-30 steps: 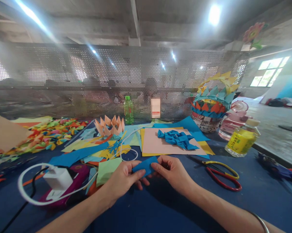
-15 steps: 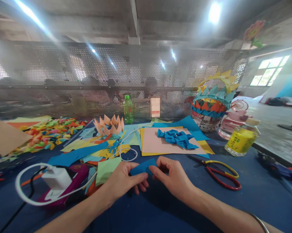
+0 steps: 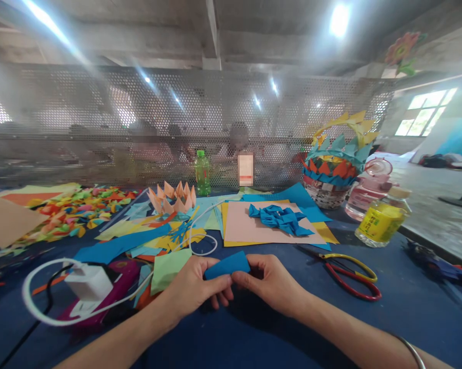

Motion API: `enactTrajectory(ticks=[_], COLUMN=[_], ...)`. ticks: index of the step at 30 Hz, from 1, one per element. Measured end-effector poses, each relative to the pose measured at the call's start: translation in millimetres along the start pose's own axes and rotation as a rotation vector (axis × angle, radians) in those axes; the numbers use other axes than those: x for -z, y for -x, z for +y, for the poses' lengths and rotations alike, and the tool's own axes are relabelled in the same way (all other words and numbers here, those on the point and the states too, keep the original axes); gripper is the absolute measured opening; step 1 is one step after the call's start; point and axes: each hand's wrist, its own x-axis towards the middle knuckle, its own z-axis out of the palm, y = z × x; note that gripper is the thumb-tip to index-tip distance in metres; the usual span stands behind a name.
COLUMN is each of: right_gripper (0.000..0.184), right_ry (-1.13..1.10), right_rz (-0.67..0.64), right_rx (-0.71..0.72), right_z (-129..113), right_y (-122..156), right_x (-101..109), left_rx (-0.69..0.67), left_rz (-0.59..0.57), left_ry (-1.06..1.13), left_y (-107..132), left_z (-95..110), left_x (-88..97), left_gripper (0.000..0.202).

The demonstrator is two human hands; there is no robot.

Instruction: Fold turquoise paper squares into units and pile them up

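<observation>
Between my two hands is a small blue paper rectangle (image 3: 228,264), held just above the dark blue tabletop. My left hand (image 3: 203,283) pinches its left end, thumb on the near side. At the paper's right end, my right hand (image 3: 267,279) grips the lower corner between thumb and curled fingers. Beyond my hands, several folded blue paper pieces (image 3: 280,219), linked together, lie on a pale pink sheet (image 3: 238,228) with yellow and blue sheets under it. Scissors (image 3: 352,277) with one red and one yellow handle rest to the right of my right hand.
A purple power strip (image 3: 125,274) with a white charger (image 3: 88,282) and looping cable lies left. Behind stand a peach paper ring (image 3: 173,199), a green bottle (image 3: 202,174), a folded-paper basket (image 3: 330,169) and two drink bottles, one yellow-labelled (image 3: 382,220). Colourful folded bits (image 3: 80,207) heap at far left.
My right thumb has slid down and left from the paper's face to its lower edge, so more of the blue surface shows. My left hand keeps its pinch, nearly still.
</observation>
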Motion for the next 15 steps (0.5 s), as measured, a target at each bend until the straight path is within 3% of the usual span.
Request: enactTrajectory(ticks=[15], right_gripper=[0.028], right_ry=[0.106], right_rz=[0.036], right_rx=[0.024], right_z=[-2], right_y=[-5], right_x=[11], left_rx=[-0.008], left_rz=[-0.003], left_ry=[-0.077], left_y=[-7], left_z=[-8], left_x=[10.8], left_gripper=[0.042])
